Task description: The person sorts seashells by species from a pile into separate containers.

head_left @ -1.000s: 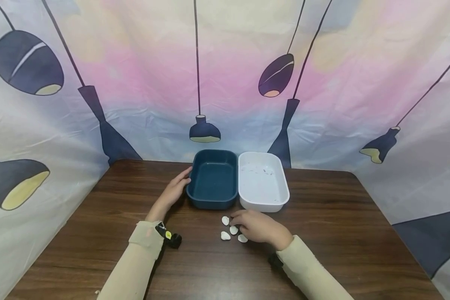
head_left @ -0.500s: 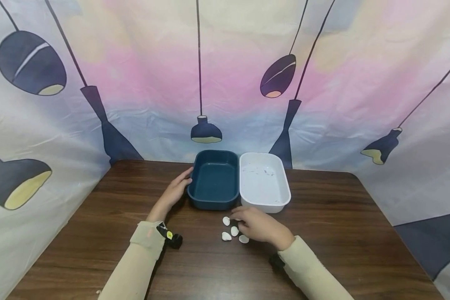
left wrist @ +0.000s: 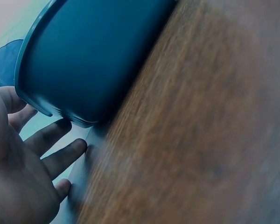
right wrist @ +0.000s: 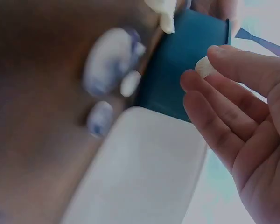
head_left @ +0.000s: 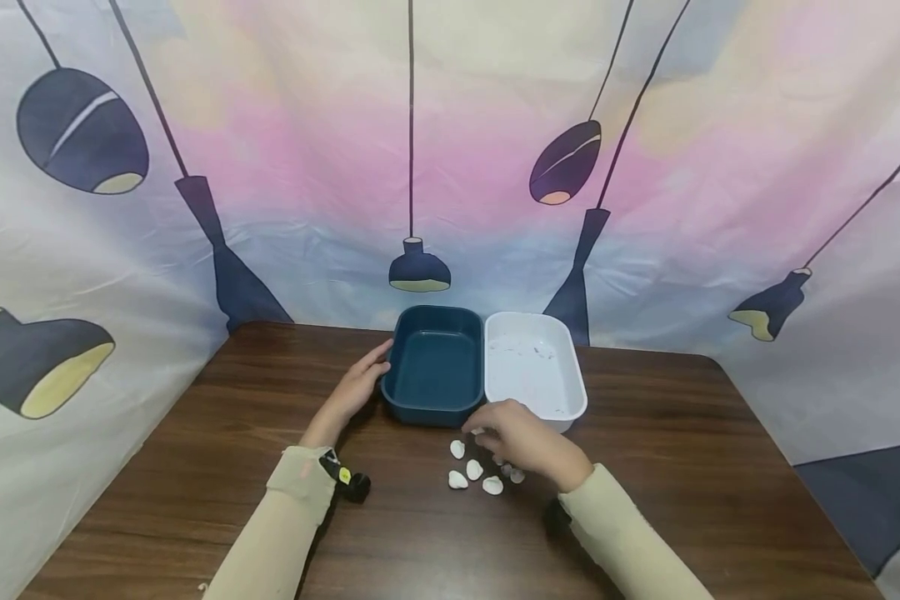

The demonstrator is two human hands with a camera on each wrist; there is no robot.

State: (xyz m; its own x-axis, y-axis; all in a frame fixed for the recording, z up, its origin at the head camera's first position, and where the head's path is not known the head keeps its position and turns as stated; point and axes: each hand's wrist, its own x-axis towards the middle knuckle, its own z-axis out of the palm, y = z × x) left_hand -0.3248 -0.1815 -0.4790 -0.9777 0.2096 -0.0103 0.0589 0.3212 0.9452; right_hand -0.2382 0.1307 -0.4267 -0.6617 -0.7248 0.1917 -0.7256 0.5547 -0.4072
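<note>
My right hand (head_left: 521, 437) is just in front of the two containers, pinching a small white shell (right wrist: 204, 68) between thumb and fingers. Below it on the table lie several more white shells (head_left: 492, 485), some partly hidden behind the hand. A deep teal tray (head_left: 433, 415) stands upright at the table's back. My left hand (head_left: 356, 387) rests at that tray's left side, fingers spread and fairly straight in the left wrist view, fingertips right at its wall. To the right of the teal tray, side by side with it, is a white tray (head_left: 532, 379) with dark flecks on its floor.
The brown wooden table (head_left: 690, 475) runs back to a cloth backdrop (head_left: 330, 167) printed with hanging lamps. A black wrist camera (head_left: 356, 487) is strapped at the left sleeve. A tiny pale bit (head_left: 203, 587) shows beside the left forearm.
My right hand has lifted slightly towards the trays with a shell in its fingers, uncovering more shells beneath. The left hand stays at the teal tray. The whole head view has shifted a little.
</note>
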